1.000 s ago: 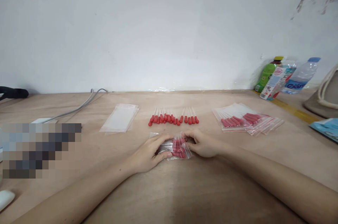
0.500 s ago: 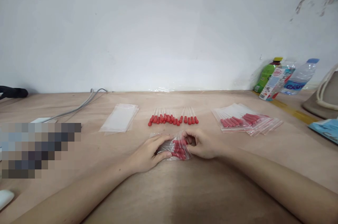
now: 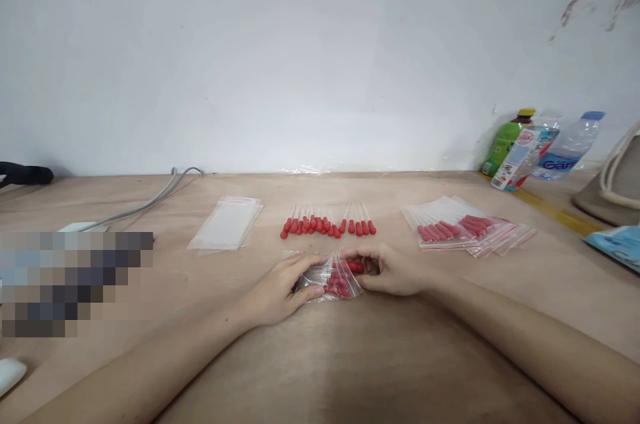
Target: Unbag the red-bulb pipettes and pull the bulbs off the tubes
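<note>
Left hand [image 3: 280,287] presses the left end of the small clear bag [image 3: 333,282] onto the table [image 3: 350,357]; right hand [image 3: 395,271] pinches its right end, fingers closed on the plastic. Risk, as judged: a hard squeeze could crack the thin tubes inside. A forward slip could scatter the loose droppers [image 3: 327,224] just beyond the bag.
</note>
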{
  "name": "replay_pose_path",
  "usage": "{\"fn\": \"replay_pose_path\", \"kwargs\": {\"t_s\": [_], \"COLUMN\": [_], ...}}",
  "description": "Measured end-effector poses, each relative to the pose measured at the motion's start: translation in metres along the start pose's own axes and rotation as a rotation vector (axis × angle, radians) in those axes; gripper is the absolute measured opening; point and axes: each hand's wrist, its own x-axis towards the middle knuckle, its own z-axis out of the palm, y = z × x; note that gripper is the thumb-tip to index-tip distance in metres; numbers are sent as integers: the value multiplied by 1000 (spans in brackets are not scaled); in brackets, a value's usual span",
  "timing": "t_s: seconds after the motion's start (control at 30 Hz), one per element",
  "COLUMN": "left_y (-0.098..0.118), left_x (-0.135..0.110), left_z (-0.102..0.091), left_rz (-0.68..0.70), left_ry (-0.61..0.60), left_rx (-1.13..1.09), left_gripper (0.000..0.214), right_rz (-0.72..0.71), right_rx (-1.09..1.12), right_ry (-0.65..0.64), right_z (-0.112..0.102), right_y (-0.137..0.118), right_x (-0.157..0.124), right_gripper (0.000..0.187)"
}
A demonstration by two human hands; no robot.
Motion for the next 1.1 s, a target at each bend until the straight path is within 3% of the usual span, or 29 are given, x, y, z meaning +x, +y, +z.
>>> {"fn": "replay_pose_path", "kwargs": {"t_s": [0.13, 0.27, 0.4, 0.47, 0.6, 0.77, 0.87, 1.0, 1.1], "left_y": [0, 2, 3, 2, 0, 1, 0, -2, -3], "left_x": [0, 1, 0, 0, -1, -1, -1, -1, 0], "left_z": [0, -1, -1, -1, 0, 0, 0, 1, 1], "left_rz": [-4, -2, -9, -16, -28, -30, -46, -47, -45], "left_ry": [7, 20, 19, 15, 14, 24, 26, 47, 55], "left_rx": [-5, -11, 6, 14, 26, 28, 33, 46, 51], "left_gripper": [42, 42, 42, 42, 43, 42, 42, 40, 41], "right_rz": [-49, -32, 146, 203, 166, 166, 240, 347, 371], "right_rx": [59, -22, -43, 57, 315, 423, 406, 270, 204], "right_ry": [17, 57, 102, 94, 41, 127, 170, 125, 324], "right_z": [6, 2, -11, -15, -11, -6, -23, -68, -99], "right_y": [0, 2, 10, 14, 21, 25, 23, 14, 6], "right_x": [2, 1, -4, -6, -6, -3, -4, -15, -25], "right_gripper": [39, 40, 35, 33, 35, 24, 24, 21, 18]}}
